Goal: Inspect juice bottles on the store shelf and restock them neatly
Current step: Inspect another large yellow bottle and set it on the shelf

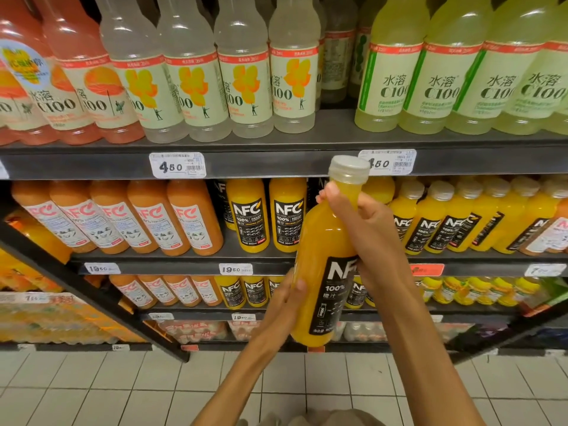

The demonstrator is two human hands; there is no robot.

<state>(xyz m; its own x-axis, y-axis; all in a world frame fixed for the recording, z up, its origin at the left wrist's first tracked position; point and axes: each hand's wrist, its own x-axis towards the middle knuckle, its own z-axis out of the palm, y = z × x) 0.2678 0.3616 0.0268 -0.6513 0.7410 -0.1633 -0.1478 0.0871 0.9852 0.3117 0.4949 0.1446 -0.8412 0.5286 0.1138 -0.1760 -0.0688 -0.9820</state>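
I hold a large orange juice bottle [319,247] with a black NFC label and a pale cap, upright and slightly tilted, in front of the middle shelf. My right hand [365,229] wraps its neck and upper body. My left hand [285,299] grips its lower left side from behind, fingers partly hidden. Two matching NFC orange bottles [267,216] stand on the middle shelf [184,259] just left of the held bottle, with an open slot behind it.
Smaller yellow NFC bottles [445,219] fill the shelf to the right, orange-pink NFC bottles [123,219] to the left. The top shelf carries C100 bottles [239,72]. More NFC bottles line the lower shelf [196,313]. White floor tiles [107,392] lie below.
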